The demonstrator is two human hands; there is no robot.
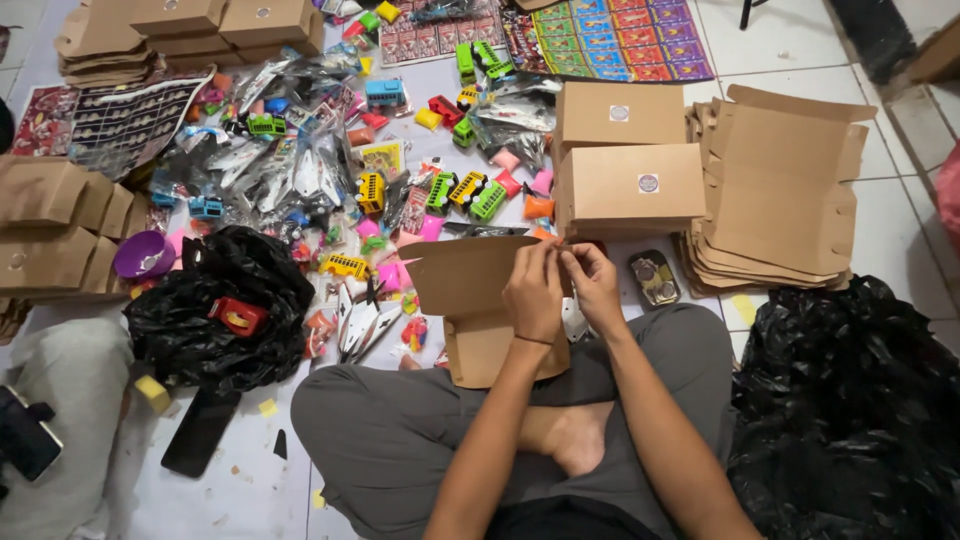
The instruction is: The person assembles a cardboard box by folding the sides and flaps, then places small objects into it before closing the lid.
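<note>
I sit cross-legged on a white tiled floor and hold a brown cardboard box point(470, 290) upright over my lap, its lid flap opened to the left. My left hand point(535, 292) grips the box's top right edge. My right hand point(592, 283) pinches the same edge beside it, fingertips touching the left hand's. Whether something small sits between the fingers is hidden. Two shut cardboard boxes point(630, 185) with round stickers stand just beyond my hands.
A pile of flat cardboard blanks point(780, 190) lies at right. Small toy buses point(470, 192), planes and bagged toys cover the floor ahead. Black plastic bags point(215, 310) sit left, and another point(850, 410) right. A small tin point(652, 278) lies near my right knee.
</note>
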